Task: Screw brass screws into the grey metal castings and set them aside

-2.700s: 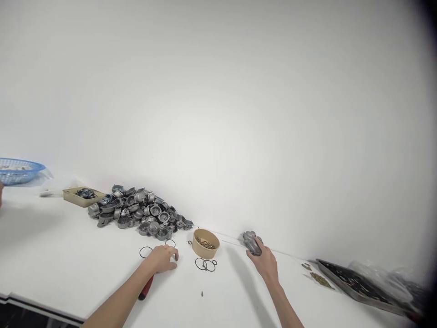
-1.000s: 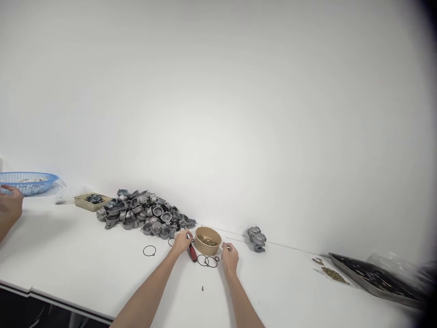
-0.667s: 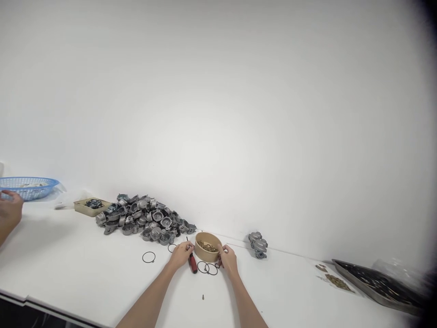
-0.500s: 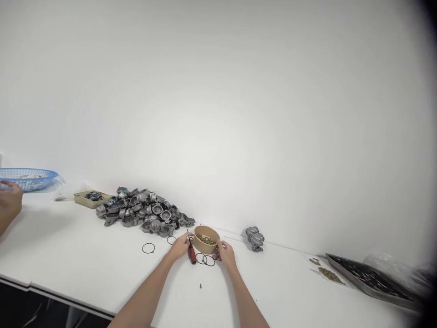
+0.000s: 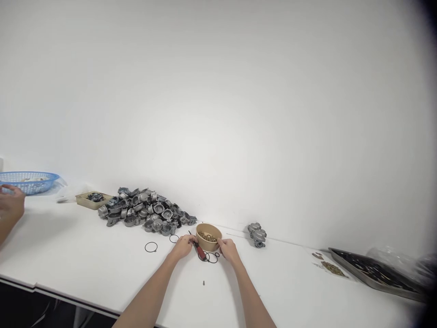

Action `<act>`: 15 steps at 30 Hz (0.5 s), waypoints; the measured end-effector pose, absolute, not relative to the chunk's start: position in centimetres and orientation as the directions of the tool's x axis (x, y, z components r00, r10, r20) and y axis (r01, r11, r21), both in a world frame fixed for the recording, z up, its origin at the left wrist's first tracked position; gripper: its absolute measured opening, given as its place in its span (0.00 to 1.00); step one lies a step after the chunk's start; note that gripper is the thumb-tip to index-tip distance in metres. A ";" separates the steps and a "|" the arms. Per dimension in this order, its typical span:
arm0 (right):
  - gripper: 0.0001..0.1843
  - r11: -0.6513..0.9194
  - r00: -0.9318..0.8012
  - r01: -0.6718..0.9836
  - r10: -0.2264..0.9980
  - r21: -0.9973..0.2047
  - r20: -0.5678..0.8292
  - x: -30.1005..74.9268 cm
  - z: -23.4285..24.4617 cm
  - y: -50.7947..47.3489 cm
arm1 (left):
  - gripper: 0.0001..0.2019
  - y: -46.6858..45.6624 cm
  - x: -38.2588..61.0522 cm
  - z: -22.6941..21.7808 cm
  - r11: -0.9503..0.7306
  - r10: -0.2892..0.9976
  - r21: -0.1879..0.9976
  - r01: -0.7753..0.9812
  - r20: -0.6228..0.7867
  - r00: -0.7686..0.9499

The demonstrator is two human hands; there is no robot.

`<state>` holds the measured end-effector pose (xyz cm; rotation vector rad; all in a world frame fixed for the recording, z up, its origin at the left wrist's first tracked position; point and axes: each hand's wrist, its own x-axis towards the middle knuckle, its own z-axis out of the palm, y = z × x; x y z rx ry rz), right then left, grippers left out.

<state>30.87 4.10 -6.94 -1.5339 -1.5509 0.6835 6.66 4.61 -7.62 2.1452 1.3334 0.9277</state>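
A tan round bowl [image 5: 209, 246] with small brass-coloured pieces inside stands in front of me. My left hand [image 5: 183, 246] has its fingers closed at the bowl's left side. A screwdriver [image 5: 200, 252] with a red and black handle slants across those fingertips, its handle toward me; whether they also grip it is hard to see. Thumb and fingers of my right hand [image 5: 228, 249] pinch the bowl's right rim. Thin black rings [image 5: 213, 262] lie before the bowl, partly under the screwdriver. Another black ring [image 5: 151, 247] and a small screw-like piece [image 5: 204, 283] lie on the table.
Grey metal housings [image 5: 146, 212] are heaped at left, with a few more housings [image 5: 257, 234] at right. Farther left are a tan tray [image 5: 89, 202], a blue basket [image 5: 44, 184] and another person's hand [image 5: 12, 207]. A dark tray [image 5: 372, 280] and brass pieces [image 5: 332, 269] lie right.
The screwdriver's handle has swung right, so it now slants over the black rings. My left fingers have come closer to the bowl's side. The view has shifted slightly.
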 end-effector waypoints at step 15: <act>0.13 0.257 -0.260 0.795 0.963 -0.550 0.075 29.1 -5.7 1.7 | 0.10 2.8 7.5 -6.5 -0.353 0.935 0.582 0.733 0.257 0.246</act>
